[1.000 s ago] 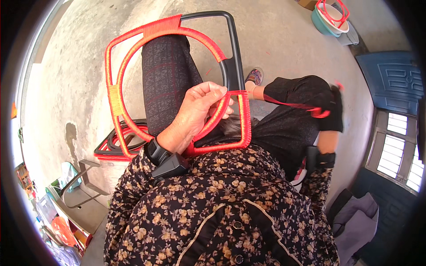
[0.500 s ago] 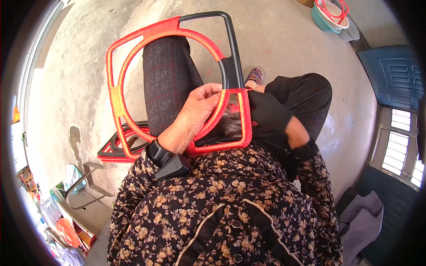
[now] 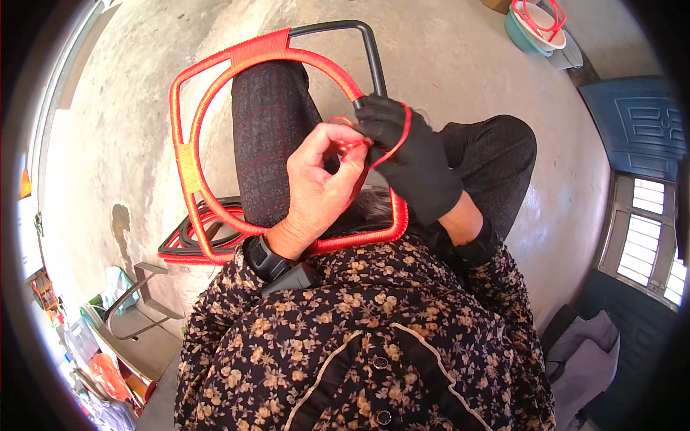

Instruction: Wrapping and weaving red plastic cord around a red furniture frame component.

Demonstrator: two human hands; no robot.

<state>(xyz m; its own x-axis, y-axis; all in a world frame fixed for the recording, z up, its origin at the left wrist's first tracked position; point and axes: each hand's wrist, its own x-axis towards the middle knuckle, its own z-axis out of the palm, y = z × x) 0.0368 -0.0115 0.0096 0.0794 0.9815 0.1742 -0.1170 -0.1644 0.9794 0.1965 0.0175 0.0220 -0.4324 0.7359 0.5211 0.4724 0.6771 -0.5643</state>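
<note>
Across my lap lies a rounded-square metal frame with an inner ring [image 3: 259,50], mostly wrapped in red cord. Its far right corner is bare and black. My left hand [image 3: 320,176], without a glove, pinches red cord [image 3: 394,149] between thumb and forefinger over the frame's right side. In a black glove, my right hand [image 3: 420,158] is closed beside it, fingers bent at the frame's side bar. A strand of the cord loops across the back of that glove. What lies under the right fingertips is hidden.
More red and black frames [image 3: 198,241] lie stacked beside my left thigh. A grey metal bracket [image 3: 147,302] stands left. Tubs [image 3: 528,32] holding a red-wrapped frame sit far right. Grey cloth [image 3: 586,352] hangs near the right wall, below a blue door [image 3: 640,118].
My right hand has risen from beside the frame to the bare section, with a cord loop now over the glove. My left hand has turned and pinches cord above the frame.
</note>
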